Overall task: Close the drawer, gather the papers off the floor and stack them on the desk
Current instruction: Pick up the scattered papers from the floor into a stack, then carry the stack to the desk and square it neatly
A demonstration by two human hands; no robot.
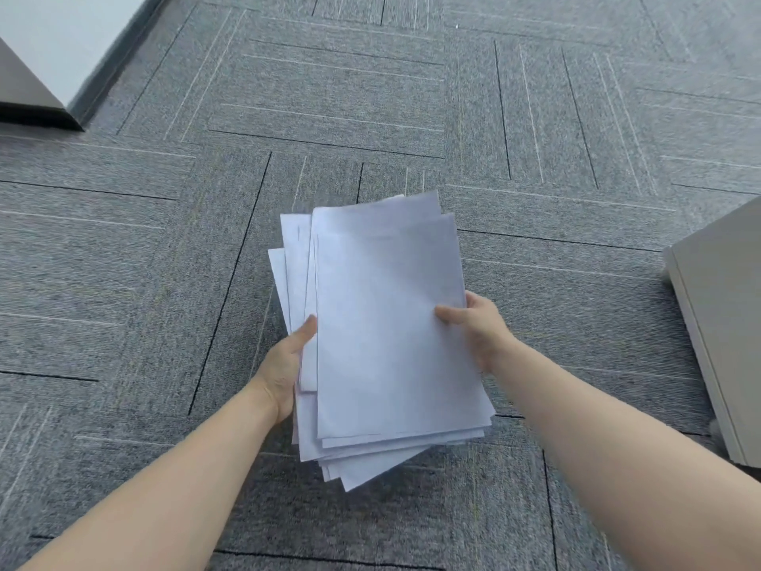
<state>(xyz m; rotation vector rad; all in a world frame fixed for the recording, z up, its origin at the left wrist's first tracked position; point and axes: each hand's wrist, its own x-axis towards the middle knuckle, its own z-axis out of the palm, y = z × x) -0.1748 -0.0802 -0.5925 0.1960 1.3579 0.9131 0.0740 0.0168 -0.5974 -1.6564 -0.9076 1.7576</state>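
Observation:
A loose, uneven stack of white papers (383, 323) is held above the grey carpet in the middle of the view. My left hand (288, 360) grips the stack's left edge, thumb on top. My right hand (477, 323) grips the right edge, thumb pressed on the top sheet. The sheets are fanned out, with corners sticking out at the bottom and the left. No papers lie loose on the visible floor. A pale cabinet or drawer unit (724, 323) stands at the right edge; whether a drawer is open cannot be told.
Grey patterned carpet tiles (370, 96) cover the floor. A dark desk corner (29, 96) juts in at the upper left, beside a white wall with a dark skirting (123, 59).

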